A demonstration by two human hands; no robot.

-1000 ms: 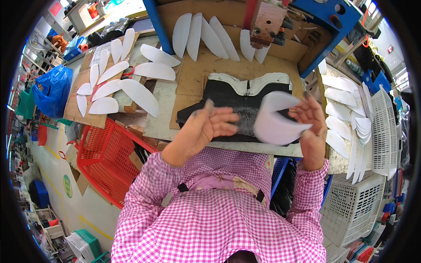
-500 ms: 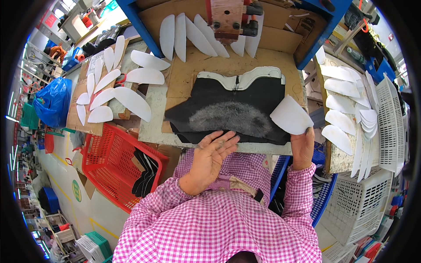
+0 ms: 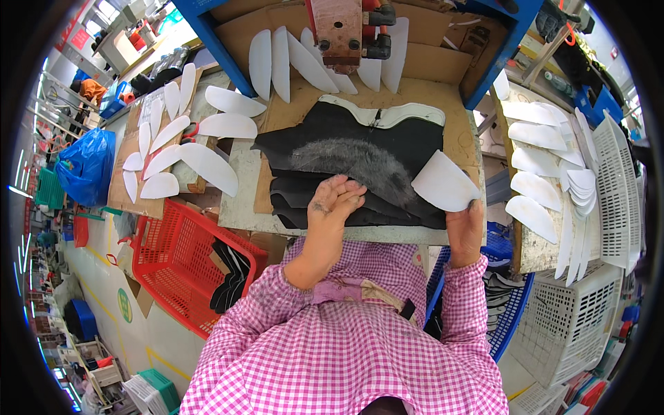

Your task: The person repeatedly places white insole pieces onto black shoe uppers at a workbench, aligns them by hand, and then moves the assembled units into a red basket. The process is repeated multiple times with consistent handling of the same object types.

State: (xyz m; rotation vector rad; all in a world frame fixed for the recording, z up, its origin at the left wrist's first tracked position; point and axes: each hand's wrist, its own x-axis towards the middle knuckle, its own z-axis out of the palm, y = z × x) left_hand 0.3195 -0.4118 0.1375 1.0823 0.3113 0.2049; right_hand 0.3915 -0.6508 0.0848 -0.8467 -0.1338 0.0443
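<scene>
Black fabric pieces lie stacked on the board in front of me, the top one with a greyish fuzzy patch and a white curved trim along its far edge. The fingers of my left hand are curled together at the near edge of that top piece, which is raised off the layers beneath. My right hand grips a white fan-shaped sheet by its near corner, thumb on top. The sheet overlaps the right side of the black fabric.
A metal press head hangs over the board inside a blue frame. White curved pieces lie at left, right and back. A red basket stands lower left; blue and white baskets are at right.
My left hand has gone from spread fingers to curled ones, and the top black piece has shifted away from me, baring layers below. The white sheet in my right hand has moved slightly left.
</scene>
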